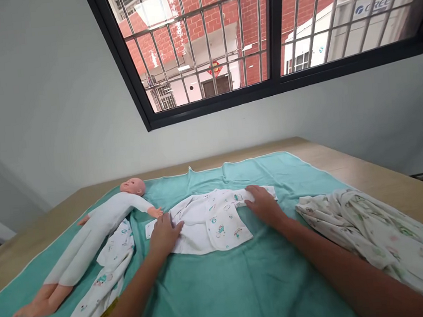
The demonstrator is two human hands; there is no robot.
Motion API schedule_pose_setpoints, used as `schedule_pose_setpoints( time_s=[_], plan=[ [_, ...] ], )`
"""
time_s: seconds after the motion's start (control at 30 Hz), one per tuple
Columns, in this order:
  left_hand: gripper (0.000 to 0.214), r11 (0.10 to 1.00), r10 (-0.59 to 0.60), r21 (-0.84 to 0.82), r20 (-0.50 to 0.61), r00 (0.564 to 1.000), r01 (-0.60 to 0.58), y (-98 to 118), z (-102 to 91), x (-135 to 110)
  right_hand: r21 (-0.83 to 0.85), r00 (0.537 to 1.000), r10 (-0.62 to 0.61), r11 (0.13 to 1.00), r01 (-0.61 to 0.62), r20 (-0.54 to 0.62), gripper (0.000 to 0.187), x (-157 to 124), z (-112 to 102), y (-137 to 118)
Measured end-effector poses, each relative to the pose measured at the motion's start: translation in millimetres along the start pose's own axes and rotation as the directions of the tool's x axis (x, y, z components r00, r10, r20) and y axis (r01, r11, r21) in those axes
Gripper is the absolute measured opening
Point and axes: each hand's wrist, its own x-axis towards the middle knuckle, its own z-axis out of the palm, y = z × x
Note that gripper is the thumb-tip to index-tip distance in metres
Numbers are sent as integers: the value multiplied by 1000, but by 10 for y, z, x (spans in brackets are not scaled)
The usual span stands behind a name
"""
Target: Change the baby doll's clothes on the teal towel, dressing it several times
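A white baby shirt [227, 226] with small teal and red prints lies spread on a teal cloth [209, 288], its front open and sleeves out to the sides. My left hand [164, 237] rests on the left side of the shirt, over the sleeve, thumb spread apart. On the right sleeve lies my right hand [265, 205], its fingers and thumb apart with fabric showing between them. Left of my left hand, a baby doll [95, 234] in a white bodysuit lies on its back, one hand close to my fingers.
Beside the doll lie printed baby pants [104, 283], partly behind my left forearm. A crumpled white printed cloth [376, 232] lies at the right. The wooden table [341, 163] ends at a wall beneath a barred window [204, 44].
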Motion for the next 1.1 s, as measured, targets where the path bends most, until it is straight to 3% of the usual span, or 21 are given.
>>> schedule_pose_setpoints(
  time_s=[0.07,0.13,0.2,0.33,0.47,0.57,0.63,0.73,0.8,0.87,0.97,1.1],
  plan=[
    [36,997,-56,50,-11,998,56,27,-23,78,-203,994,111,973,-106,11,34,48,-10,227],
    [27,995,-83,56,-19,996,84,97,-90,123,-305,981,193,935,-179,16,31,67,-34,353],
    [23,997,-66,25,-71,995,68,241,-192,135,-344,981,195,922,-178,14,22,75,-47,391],
    [17,995,31,-74,-333,942,-59,771,-331,49,-371,993,114,921,-120,-37,16,98,-47,326],
    [28,915,286,-252,-147,947,-315,1299,-156,-101,-317,985,123,936,-155,-119,19,112,-68,237],
    [60,940,265,-217,-21,964,-263,1487,90,-171,-198,982,122,969,-150,-146,17,83,-86,170],
    [77,964,223,-168,81,971,-207,1541,222,-198,-29,988,101,994,-105,-115,16,37,-87,79],
    [79,977,206,-83,113,972,-197,1582,313,-218,261,998,-65,963,66,-12,18,-81,-82,-160],
    [57,979,203,-50,64,977,-200,1573,287,-218,372,980,-198,911,181,9,19,-168,-80,-322],
    [35,975,196,-104,3,981,-194,1501,178,-215,397,971,-239,888,231,-29,21,-217,-80,-396],
    [27,945,107,-293,-145,984,-146,1241,-171,-233,384,991,-114,914,132,-68,24,-156,-70,-282],
    [35,883,-171,-470,-315,933,3,701,-950,-282,464,985,162,878,-116,-59,24,25,-32,1]
  ],
)
